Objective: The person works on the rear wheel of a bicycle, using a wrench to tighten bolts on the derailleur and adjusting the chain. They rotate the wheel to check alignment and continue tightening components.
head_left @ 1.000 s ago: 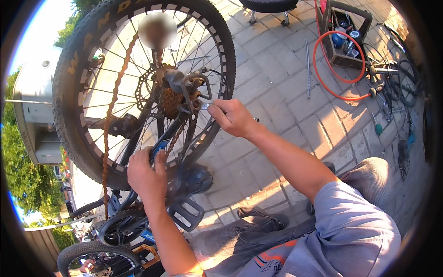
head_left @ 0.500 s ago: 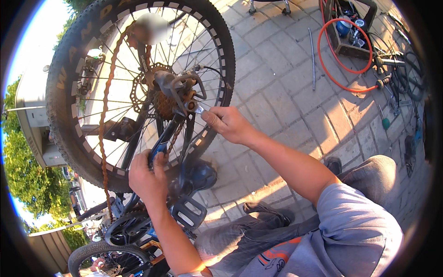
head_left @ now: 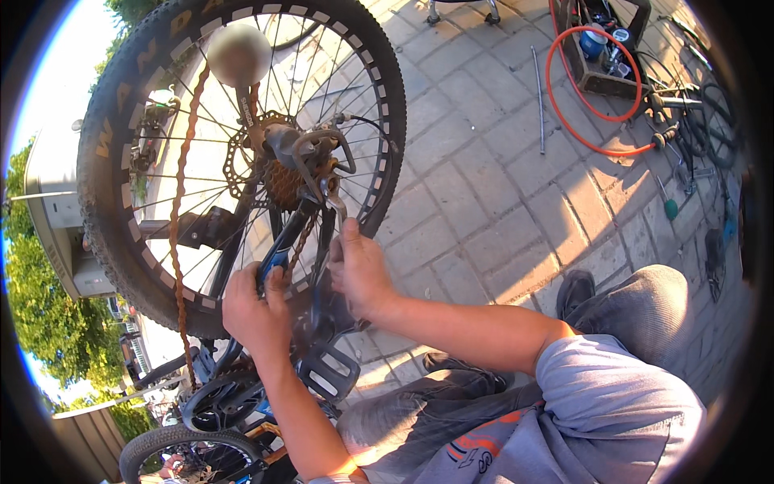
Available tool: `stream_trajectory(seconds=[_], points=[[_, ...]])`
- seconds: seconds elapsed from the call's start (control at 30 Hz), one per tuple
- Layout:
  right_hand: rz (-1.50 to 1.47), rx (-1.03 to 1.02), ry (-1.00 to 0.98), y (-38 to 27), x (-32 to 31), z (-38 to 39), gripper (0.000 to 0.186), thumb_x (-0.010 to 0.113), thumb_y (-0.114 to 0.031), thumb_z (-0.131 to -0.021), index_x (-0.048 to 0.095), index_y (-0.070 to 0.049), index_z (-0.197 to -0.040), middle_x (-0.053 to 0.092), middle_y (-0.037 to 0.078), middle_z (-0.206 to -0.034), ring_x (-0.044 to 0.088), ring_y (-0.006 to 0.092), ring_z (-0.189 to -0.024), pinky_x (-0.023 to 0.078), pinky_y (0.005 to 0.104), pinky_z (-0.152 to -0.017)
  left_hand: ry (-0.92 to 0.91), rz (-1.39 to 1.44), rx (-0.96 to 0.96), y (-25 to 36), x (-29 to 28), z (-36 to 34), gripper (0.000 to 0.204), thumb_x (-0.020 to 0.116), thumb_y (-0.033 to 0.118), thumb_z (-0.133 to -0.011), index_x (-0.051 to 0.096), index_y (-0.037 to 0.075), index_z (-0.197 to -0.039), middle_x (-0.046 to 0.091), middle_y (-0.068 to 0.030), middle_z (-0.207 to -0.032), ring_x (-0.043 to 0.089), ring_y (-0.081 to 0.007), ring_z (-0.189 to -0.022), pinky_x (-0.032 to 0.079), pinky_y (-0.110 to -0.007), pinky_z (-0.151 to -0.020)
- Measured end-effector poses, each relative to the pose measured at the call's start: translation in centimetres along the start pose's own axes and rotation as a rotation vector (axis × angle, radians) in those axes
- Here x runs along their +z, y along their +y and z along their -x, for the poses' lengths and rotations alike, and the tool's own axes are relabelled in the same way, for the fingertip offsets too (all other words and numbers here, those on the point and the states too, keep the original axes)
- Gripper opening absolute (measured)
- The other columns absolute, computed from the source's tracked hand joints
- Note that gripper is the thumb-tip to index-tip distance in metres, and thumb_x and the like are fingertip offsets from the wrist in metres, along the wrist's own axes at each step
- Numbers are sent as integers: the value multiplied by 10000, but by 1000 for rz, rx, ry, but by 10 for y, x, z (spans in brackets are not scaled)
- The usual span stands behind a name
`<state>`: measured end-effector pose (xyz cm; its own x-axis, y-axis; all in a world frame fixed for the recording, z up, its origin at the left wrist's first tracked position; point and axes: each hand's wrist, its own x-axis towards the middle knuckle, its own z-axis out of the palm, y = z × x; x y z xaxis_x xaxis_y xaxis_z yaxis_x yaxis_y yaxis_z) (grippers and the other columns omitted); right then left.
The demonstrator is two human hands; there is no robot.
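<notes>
A bicycle's rear wheel (head_left: 390, 121) with a thick black tyre rises at the left. My right hand (head_left: 360, 270) is closed round a silver wrench (head_left: 339, 208), whose head is at the axle nut (head_left: 331, 185) beside the rusty sprockets (head_left: 282, 185). My left hand (head_left: 256, 310) grips the blue-and-black frame tube (head_left: 284, 246) below the hub. Above the nut sits the rear derailleur (head_left: 290, 148), and a rusty chain (head_left: 176, 234) hangs in front of the spokes. A brake disc (head_left: 236, 165) shows behind the sprockets.
A black pedal (head_left: 329, 373) and crank are close under my forearms. On the paving at the right are a toolbox (head_left: 601, 84), a coiled orange hose (head_left: 551, 105), a thin metal rod (head_left: 538, 101) and a green-handled screwdriver (head_left: 670, 210). Another bicycle wheel (head_left: 133, 452) stands lower left.
My right hand has swung down and to the left with the wrench, which now points downward from the nut instead of rightward. My left hand stays on the frame tube.
</notes>
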<state>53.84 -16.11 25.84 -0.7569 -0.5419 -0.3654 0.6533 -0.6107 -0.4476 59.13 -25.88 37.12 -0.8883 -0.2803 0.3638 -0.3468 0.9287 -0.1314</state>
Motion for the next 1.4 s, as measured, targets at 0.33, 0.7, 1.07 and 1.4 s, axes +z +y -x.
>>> stream_trajectory(seconds=[0.33, 0.7, 1.07, 1.4], points=[[1024, -778, -84, -58, -71, -56, 480, 562, -445, -926, 578, -32, -682, 544, 163, -571, 531, 406, -561, 414, 438, -489, 4, -27, 3, -4, -3, 1, 312, 640, 339, -867, 629, 34, -929, 591, -122, -812, 580, -346, -765, 444, -412, -659], [892, -337, -56, -47, -86, -63, 681, 554, -674, -843, 572, -23, -643, 524, 23, -532, 493, 125, -515, 393, 295, -483, -7, 12, -24, 1, -1, 0, 301, 658, 310, -856, 631, 20, -932, 597, -126, -815, 586, -342, -775, 450, -408, -667], [828, -265, -339, -17, -131, -74, 729, 364, -699, -910, 532, -40, -647, 521, 28, -580, 537, 142, -571, 406, 301, -530, -250, 7, -233, -1, -20, -9, 408, 636, 413, -879, 622, 6, -844, 603, -162, -749, 587, -370, -700, 459, -405, -635], [-546, 365, -170, 32, 42, 45, 650, 349, -739, -877, 342, -126, -660, 267, -7, -503, 270, 119, -415, 270, 275, -425, -174, -83, -134, -11, -10, 3, 450, 591, 484, -878, 586, 44, -785, 600, -152, -746, 578, -393, -680, 432, -443, -575]])
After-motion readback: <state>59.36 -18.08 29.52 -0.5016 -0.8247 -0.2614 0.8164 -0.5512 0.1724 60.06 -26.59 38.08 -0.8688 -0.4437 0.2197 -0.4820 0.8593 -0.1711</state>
